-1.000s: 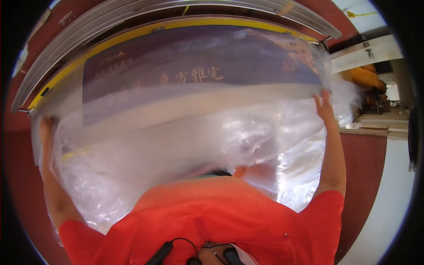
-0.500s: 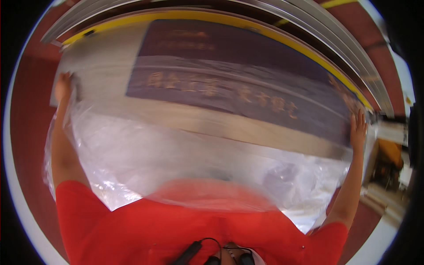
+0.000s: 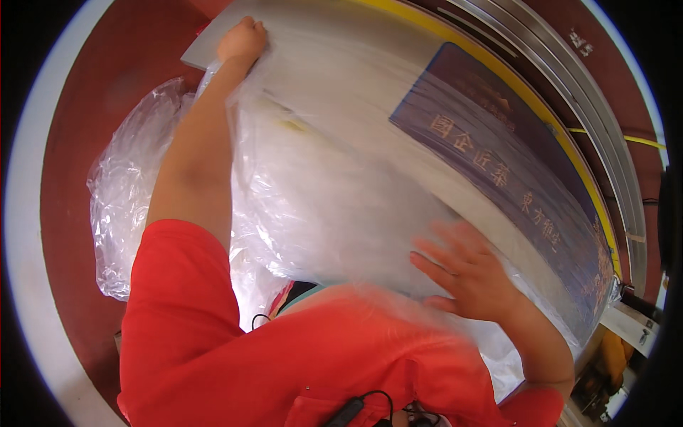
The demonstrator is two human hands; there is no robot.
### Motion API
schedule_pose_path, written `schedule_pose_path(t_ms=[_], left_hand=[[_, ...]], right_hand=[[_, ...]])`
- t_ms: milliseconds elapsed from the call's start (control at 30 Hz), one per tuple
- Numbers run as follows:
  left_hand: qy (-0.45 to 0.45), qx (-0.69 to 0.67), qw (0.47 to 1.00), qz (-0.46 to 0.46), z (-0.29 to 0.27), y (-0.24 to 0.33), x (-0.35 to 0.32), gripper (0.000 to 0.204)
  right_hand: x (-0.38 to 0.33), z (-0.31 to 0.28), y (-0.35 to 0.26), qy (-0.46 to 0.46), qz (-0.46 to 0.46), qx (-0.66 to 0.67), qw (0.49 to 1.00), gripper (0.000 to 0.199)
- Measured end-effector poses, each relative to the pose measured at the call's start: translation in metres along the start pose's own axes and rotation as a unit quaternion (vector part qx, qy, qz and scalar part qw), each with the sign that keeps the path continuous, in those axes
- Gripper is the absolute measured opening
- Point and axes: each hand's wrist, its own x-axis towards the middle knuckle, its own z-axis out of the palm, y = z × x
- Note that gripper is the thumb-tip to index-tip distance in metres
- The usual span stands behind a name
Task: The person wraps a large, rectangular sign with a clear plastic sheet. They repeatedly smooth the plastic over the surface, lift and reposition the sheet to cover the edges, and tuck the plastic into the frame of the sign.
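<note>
A large flat panel (image 3: 398,135), white with a dark blue printed band and a yellow far edge, fills the view, wrapped in clear plastic film (image 3: 128,199). My left hand (image 3: 242,41) grips the panel's far left corner, arm stretched along its edge. My right hand (image 3: 466,274) lies flat with spread fingers on the film at the near edge, close to my red shirt. Loose film bunches at the left, below my left arm.
Dark red floor (image 3: 78,128) lies at the left. Grey metal rails (image 3: 583,92) curve past the panel at the upper right. A cluttered spot with an orange thing (image 3: 612,356) shows at the lower right.
The panel has swung so its blue band runs down the right. My right hand left the far right edge and now rests on the near side; my left hand stays at the corner.
</note>
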Motion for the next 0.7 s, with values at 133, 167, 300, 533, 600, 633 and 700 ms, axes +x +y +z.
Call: schedule_pose_path(t_ms=[133, 167, 300, 533, 600, 633, 700], left_hand=[[-0.024, -0.004, 1.000, -0.002, -0.011, 0.010, -0.004, 0.032], [-0.027, -0.013, 1.000, 0.002, -0.007, 0.004, -0.003, 0.033], [-0.011, -0.034, 0.999, -0.013, -0.022, 0.009, -0.022, 0.028], [-0.013, -0.054, 0.998, 0.016, -0.015, 0.017, -0.014, 0.028], [-0.027, -0.054, 0.998, -0.004, -0.020, 0.000, -0.016, 0.028], [-0.036, -0.053, 0.998, -0.010, -0.021, 0.008, -0.015, 0.029], [-0.023, -0.033, 0.999, 0.011, 0.000, 0.006, -0.006, 0.032]], right_hand=[[0.038, 0.022, -0.007, -0.396, 0.167, 0.007, 0.903, 0.024], [0.040, 0.034, -0.008, -0.078, 0.108, 0.040, 0.990, 0.019], [0.154, -0.002, -0.043, 0.035, 0.130, 0.296, 0.946, 0.042], [0.161, 0.013, -0.029, 0.171, 0.038, 0.830, 0.529, 0.019], [0.088, -0.018, 0.011, 0.273, -0.006, 0.857, 0.436, 0.035], [0.047, -0.041, 0.035, 0.222, -0.084, 0.921, 0.309, 0.047], [0.009, -0.051, 0.003, 0.353, 0.089, 0.720, 0.591, 0.039]])
